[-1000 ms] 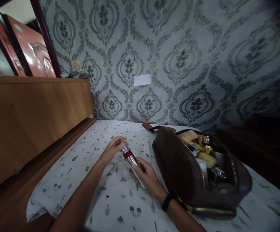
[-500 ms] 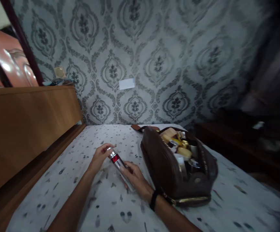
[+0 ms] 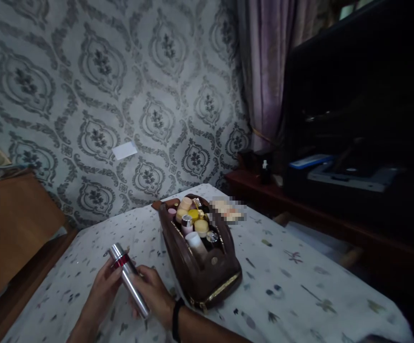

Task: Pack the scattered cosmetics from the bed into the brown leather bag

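Note:
A slim silver cosmetic bottle (image 3: pixel 134 289) with a red band near its top lies slanted between my hands, above the sheet. My right hand (image 3: pixel 156 293), with a black band at the wrist, is closed round its middle. Near the red band, my left hand (image 3: pixel 103 281) is closed on the upper end, the thumb along its side. Just to the right stands a brown toiletry bag (image 3: pixel 207 274), unzipped along the top. Packed inside are several jars and tubes, among them a yellow-lidded jar (image 3: pixel 193 214) and a white tube (image 3: pixel 194 242).
The bed sheet (image 3: pixel 285 305) has a small leaf print. A wooden headboard (image 3: pixel 17 209) rises at left, before a patterned wall (image 3: pixel 150 95). A pixelated patch (image 3: pixel 228 210) lies behind the bag. Right are a dark red ledge (image 3: pixel 252 187), a purple curtain (image 3: pixel 266 71) and a large dark screen (image 3: pixel 353 105).
My view has swung right, bringing the curtain and dark screen into sight. My left hand has shifted from the bottle's tip to a fuller grip below its top. The right hand keeps its hold.

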Demonstrator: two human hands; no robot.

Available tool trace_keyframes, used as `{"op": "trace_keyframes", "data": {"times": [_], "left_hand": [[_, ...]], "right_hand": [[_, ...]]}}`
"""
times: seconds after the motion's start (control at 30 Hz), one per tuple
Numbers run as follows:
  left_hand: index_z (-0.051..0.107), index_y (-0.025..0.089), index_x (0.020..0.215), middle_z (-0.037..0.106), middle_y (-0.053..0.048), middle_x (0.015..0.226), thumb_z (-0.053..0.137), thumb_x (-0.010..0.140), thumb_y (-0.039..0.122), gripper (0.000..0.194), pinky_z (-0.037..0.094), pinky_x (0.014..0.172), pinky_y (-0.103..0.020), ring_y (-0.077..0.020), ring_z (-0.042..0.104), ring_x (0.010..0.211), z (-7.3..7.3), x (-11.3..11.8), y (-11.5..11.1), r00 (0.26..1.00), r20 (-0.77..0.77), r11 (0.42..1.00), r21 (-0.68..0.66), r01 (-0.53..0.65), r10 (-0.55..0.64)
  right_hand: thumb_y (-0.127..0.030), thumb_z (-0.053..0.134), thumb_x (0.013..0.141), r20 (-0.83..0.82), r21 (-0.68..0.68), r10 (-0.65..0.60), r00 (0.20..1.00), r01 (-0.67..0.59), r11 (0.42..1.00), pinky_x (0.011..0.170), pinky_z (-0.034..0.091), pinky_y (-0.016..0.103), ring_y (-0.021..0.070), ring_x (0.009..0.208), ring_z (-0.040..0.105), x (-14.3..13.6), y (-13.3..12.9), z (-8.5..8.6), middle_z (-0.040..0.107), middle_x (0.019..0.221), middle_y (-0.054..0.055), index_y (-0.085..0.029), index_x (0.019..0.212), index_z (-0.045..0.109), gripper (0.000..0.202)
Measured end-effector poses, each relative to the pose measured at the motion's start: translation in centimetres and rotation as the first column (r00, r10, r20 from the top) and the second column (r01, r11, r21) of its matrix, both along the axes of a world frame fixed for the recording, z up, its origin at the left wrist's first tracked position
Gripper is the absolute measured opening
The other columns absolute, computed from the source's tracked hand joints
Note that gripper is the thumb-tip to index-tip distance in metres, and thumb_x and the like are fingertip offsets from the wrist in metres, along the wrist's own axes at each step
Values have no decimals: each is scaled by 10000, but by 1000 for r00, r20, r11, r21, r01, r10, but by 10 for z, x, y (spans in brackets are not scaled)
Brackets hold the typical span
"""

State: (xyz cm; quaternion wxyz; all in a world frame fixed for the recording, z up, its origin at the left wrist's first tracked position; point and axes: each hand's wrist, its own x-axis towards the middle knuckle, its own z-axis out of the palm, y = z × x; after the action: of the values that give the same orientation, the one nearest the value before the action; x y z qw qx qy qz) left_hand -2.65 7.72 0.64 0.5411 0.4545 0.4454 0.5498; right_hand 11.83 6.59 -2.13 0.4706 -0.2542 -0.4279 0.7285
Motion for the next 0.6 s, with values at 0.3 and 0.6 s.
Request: {"op": "trace_keyframes", "data": {"times": [0.3, 0.6], "left_hand": [[528, 227, 1122, 611, 61, 611, 904, 522, 496, 757, 346, 277, -205, -126, 488, 332, 47, 39, 6, 993, -46, 991, 78, -108, 112], [506, 210, 1287, 659, 30, 730, 849, 610, 538, 827, 506, 557, -230, -137, 599, 575, 74, 87, -11, 986, -125, 981, 176, -85, 108]], "right_hand": [[-724, 659, 676, -171, 100, -10, 985, 28, 995, 409, 407, 221, 91, 399, 509, 19, -13, 39, 576, 679, -48, -187, 1051, 505, 673], [-208, 657, 718, 309, 420, -369, 876, 222, 880, 909, 477, 400, 244, 962, 614, 91, -69, 53, 656, 1087, 68, -238, 1451, 419, 772]]}}
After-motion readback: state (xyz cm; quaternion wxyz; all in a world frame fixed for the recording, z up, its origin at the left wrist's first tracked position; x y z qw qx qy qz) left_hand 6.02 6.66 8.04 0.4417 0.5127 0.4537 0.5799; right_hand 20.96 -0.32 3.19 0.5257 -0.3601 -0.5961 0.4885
